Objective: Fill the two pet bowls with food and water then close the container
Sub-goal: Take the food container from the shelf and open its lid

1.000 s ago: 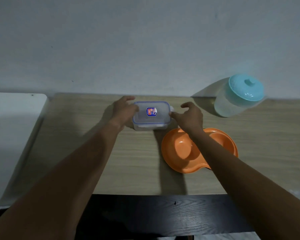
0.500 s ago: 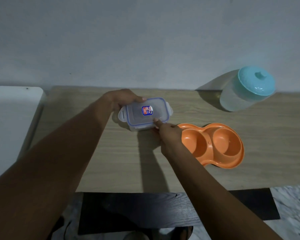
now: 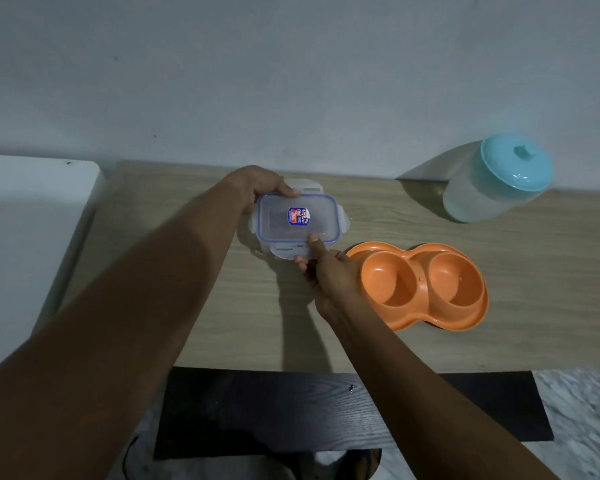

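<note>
At frame centre, the clip-lid container (image 3: 297, 221) is steadied by the left hand (image 3: 260, 188) gripping its far corner; the near flap is pinched by the right hand (image 3: 326, 271) and is best lifted gently, beside the empty orange double bowl (image 3: 426, 289).

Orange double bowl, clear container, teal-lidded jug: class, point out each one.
orange double bowl (image 3: 456, 289): head view, inside its right well.
clear container (image 3: 278, 221): head view, on its lid.
teal-lidded jug (image 3: 515, 168): head view, on its lid.
</note>
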A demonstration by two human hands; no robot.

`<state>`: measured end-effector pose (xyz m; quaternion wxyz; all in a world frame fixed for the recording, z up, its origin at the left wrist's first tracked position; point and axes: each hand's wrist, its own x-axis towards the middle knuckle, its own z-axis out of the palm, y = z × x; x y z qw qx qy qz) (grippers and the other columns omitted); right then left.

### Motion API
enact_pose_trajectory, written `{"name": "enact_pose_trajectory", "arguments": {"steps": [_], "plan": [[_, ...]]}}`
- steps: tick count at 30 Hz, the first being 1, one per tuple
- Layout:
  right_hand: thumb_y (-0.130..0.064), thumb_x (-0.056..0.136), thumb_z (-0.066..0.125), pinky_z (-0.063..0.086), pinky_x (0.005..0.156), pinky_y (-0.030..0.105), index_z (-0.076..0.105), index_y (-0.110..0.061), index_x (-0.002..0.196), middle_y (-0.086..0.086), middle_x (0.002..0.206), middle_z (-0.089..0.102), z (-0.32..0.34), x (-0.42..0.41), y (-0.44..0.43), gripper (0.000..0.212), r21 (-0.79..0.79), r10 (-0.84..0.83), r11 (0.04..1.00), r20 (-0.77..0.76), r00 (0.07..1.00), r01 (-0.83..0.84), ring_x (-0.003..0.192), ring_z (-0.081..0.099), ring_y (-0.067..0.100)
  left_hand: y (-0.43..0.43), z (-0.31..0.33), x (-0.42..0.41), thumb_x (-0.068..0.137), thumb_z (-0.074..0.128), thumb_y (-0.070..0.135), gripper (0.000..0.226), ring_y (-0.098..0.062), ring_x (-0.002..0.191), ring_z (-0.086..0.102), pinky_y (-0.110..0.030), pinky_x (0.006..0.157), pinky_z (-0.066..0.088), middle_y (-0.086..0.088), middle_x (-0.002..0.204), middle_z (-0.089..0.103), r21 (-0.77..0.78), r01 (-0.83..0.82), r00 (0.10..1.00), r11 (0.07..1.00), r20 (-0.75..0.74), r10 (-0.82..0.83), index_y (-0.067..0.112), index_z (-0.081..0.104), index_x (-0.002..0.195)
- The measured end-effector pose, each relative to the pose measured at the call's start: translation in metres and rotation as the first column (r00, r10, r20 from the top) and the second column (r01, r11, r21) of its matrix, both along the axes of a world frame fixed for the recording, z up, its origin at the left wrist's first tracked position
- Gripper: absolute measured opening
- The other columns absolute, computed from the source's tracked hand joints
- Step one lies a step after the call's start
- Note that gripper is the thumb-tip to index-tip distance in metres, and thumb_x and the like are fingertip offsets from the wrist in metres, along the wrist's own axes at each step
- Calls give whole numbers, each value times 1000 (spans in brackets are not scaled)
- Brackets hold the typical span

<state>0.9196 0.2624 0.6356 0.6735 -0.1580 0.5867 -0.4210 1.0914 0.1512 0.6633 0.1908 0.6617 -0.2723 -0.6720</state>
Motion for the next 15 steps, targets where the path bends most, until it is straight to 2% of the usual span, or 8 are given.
{"name": "enact_pose_trajectory", "arguments": {"steps": [2, 4, 6, 9, 10, 12, 14, 15], "plan": [[-15, 95, 73, 56, 50, 21, 58, 1, 106, 10, 59, 69, 5, 2, 2, 25, -14, 11, 1000, -5, 1000, -11, 48, 68, 14, 2, -1, -3, 51, 95, 22, 51, -27, 84, 73, -45, 78, 60, -13, 90, 75, -192, -63, 983, 979, 156, 93, 1, 74, 93], [-10, 95, 72, 55, 47, 21, 53, -5, 95, 16, 68, 66, 10, 2, 3, 20, -35, 7, 999, -29, 1000, -8, 44, 67, 15, 10, -1, -6, 41, 97, 33, 54, -19, 79, 71, -34, 76, 60, -4, 83, 75, -386, -70, 941, 920, 281, 189, 5, 75, 82], [-10, 95, 72, 55, 45, 22, 47, -9, 80, 14, 76, 62, 13, -2, 5, 29, -62, 19, 998, -111, 994, -26, 44, 65, 16, 27, 5, -12, 49, 95, 31, 40, -15, 77, 68, -33, 77, 57, -2, 82, 74, -516, -85, 939, 852, 245, 242, 9, 75, 76], [-23, 95, 74, 53, 48, 22, 55, -11, 77, 5, 76, 57, 17, -17, 12, 29, -87, 164, 975, -340, 926, -205, 47, 58, 13, 61, 31, -15, 65, 90, 18, 25, -14, 73, 67, -35, 77, 57, -9, 85, 74, -633, -155, 962, 759, 77, 261, 5, 76, 82], [-26, 95, 73, 50, 47, 22, 56, -11, 79, 4, 72, 54, 21, -23, 16, 27, -74, 206, 965, -370, 906, -250, 44, 54, 11, 76, 41, -14, 68, 88, 16, 25, -14, 73, 67, -34, 75, 57, -10, 85, 74, -664, -142, 970, 734, 54, 236, 3, 76, 86], [-23, 99, 67, 46, 45, 20, 61, -11, 86, 3, 70, 54, 29, -32, 20, 19, -30, 280, 953, -301, 911, -303, 45, 52, 11, 104, 59, -12, 71, 85, 14, 21, -11, 72, 67, -28, 70, 56, -7, 81, 75, -703, -68, 985, 708, 66, 160, 4, 77, 87], [-14, 102, 54, 46, 44, 18, 63, -10, 97, 5, 75, 61, 37, -40, 24, 11, 12, 291, 957, -88, 953, -291, 51, 55, 13, 134, 71, -9, 71, 84, 13, 18, -9, 73, 67, -22, 69, 53, -2, 80, 76, -714, 12, 990, 700, 107, 92, 7, 78, 88], [-13, 102, 47, 48, 44, 18, 62, -8, 101, 8, 79, 64, 40, -45, 26, 17, 39, 270, 962, 28, 963, -271, 55, 58, 16, 150, 74, -8, 71, 84, 12, 20, -7, 74, 67, -20, 69, 52, 0, 81, 76, -715, 52, 988, 697, 137, 67, 8, 78, 89]]}}
